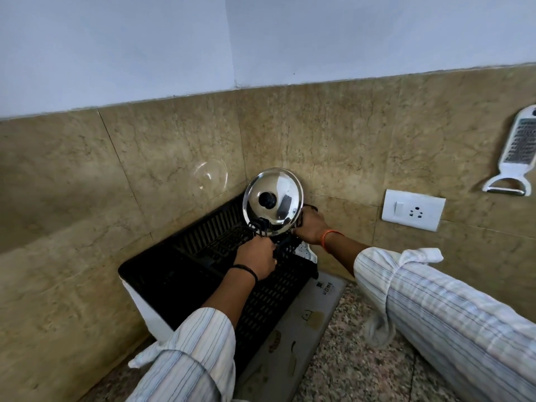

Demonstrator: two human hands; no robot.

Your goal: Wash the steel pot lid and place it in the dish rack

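Home kitchen: granite counter (362, 369) w/ dish rack (203, 265), tiled backsplash (145, 158), hanging grater (516, 146), wall socket (413, 210).

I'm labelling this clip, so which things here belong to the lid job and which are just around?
Job:
steel pot lid, standing on edge
black dish rack
left hand
right hand

Just around:
grater
wall socket
printed mat

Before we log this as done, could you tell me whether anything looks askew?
Nothing stands out: the steel lid stands on edge at the dish rack's far end, both hands at its base.
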